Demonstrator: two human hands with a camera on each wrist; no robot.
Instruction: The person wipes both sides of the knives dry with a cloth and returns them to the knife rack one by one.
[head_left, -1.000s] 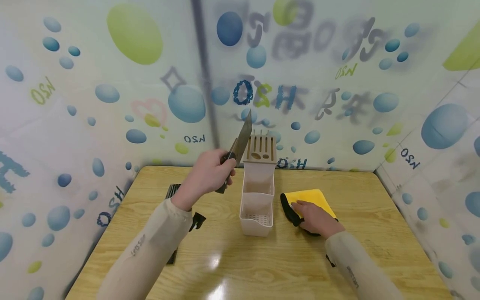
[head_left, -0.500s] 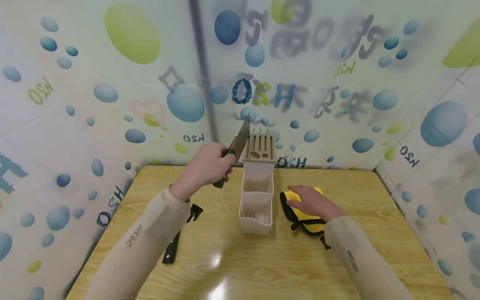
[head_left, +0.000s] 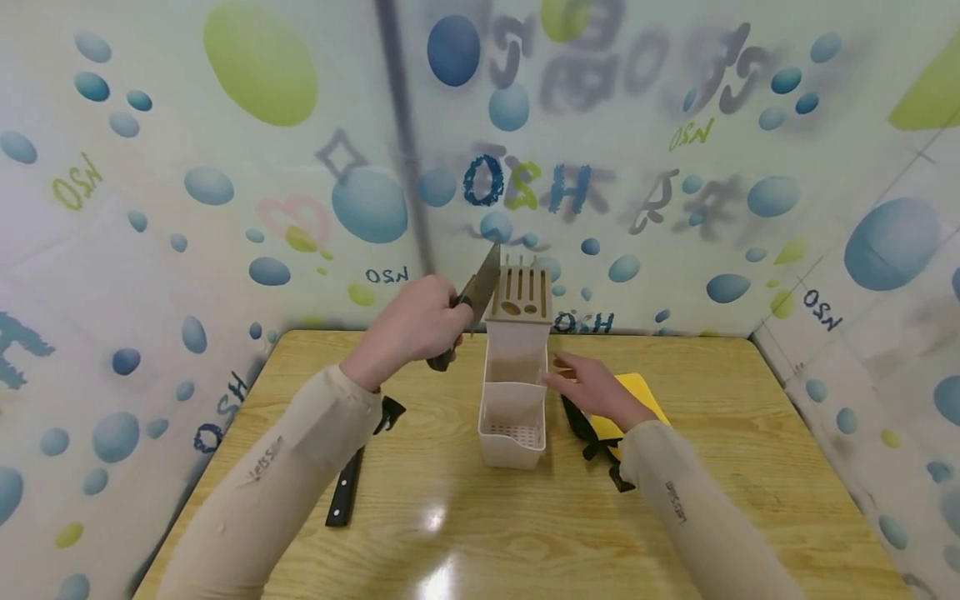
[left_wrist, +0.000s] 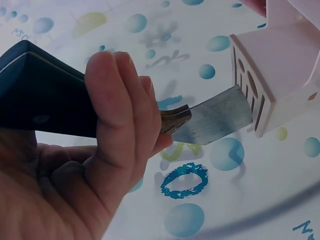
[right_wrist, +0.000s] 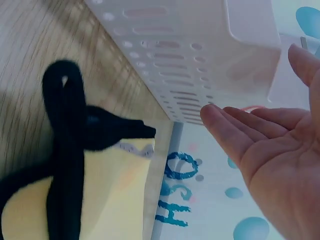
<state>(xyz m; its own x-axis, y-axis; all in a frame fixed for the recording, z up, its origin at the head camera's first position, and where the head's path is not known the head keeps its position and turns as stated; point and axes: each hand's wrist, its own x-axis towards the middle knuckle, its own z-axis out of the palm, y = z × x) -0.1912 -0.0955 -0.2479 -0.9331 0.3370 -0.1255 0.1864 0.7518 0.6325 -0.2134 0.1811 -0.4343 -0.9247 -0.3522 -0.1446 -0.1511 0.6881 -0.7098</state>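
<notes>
My left hand [head_left: 420, 321] grips a kitchen knife [head_left: 486, 279] by its black handle, blade slanting up and away. In the left wrist view, the tip of the blade [left_wrist: 215, 117] reaches the slotted top [left_wrist: 257, 105] of a pale pink knife and utensil holder [head_left: 512, 457]; whether it enters a slot I cannot tell. Beside the holder's right wall hovers my right hand [head_left: 596, 387], its fingers extended. Seen from the right wrist, that hand [right_wrist: 270, 160] is palm-visible close to the perforated holder [right_wrist: 175, 65]; contact is unclear.
Right of the holder lies a folded yellow cloth item [head_left: 639, 396] with black trim, partly under my right hand. A black riveted handle [head_left: 342, 500] lies on the wooden table [head_left: 465, 533] at left, partly behind my left forearm. A patterned wall stands behind the holder.
My right hand has left the yellow cloth item and moved left to the holder's side. The knife in my left hand has shifted slightly, its tip now lower near the slotted top.
</notes>
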